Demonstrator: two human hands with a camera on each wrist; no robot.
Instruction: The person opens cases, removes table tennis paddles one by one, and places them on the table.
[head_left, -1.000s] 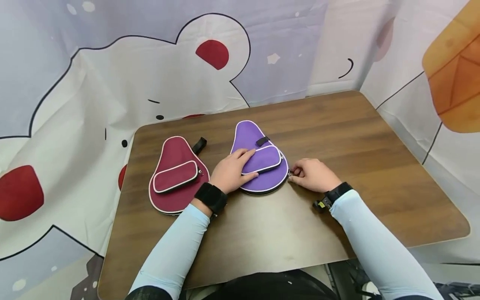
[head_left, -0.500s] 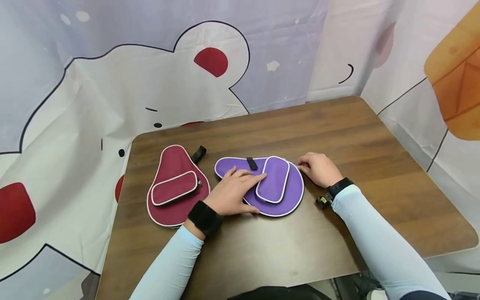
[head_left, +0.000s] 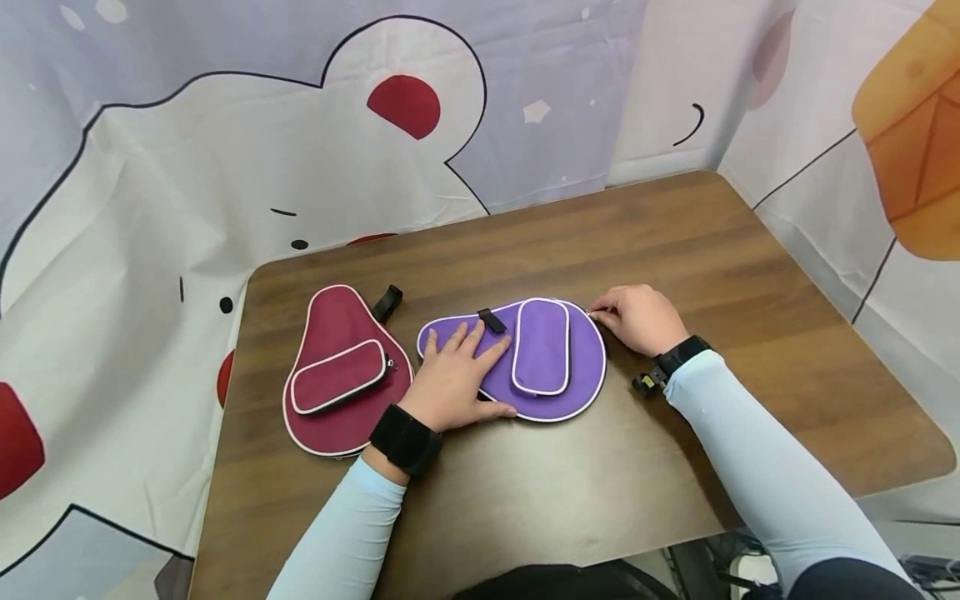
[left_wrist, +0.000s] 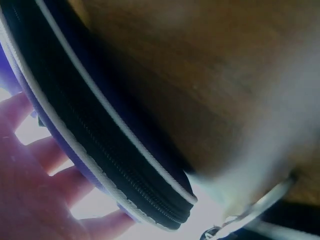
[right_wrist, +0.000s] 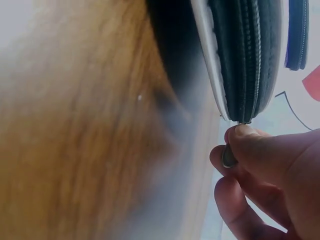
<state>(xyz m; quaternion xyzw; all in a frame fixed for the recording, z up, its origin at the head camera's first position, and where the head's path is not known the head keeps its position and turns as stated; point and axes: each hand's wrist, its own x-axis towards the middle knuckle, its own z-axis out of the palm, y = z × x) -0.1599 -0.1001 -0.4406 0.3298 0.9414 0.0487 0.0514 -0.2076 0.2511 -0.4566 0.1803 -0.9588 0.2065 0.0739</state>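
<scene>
A purple paddle case (head_left: 587,379) with white piping lies sideways on the table, its narrow end to the left and a small pocket (head_left: 542,346) on top. My left hand (head_left: 452,377) rests on the narrow half with fingers spread, thumb along the near edge. At the far right of the rim, my right hand (head_left: 639,318) pinches the zipper pull (right_wrist: 229,156) between thumb and index finger. In the right wrist view, the black zipper band (right_wrist: 245,60) runs up from that pull with its teeth together. The left wrist view shows the zipper band (left_wrist: 100,127) beside my left fingers.
A maroon paddle case (head_left: 337,321) of the same shape lies left of my left hand, its black strap (head_left: 387,303) pointing to the back right. The wooden table (head_left: 750,333) meets a printed cloth backdrop (head_left: 540,75) at the back.
The purple case has turned from narrow end away to narrow end left. My left hand has slid off the pocket onto the narrow half; my right hand has moved away with the pull.
</scene>
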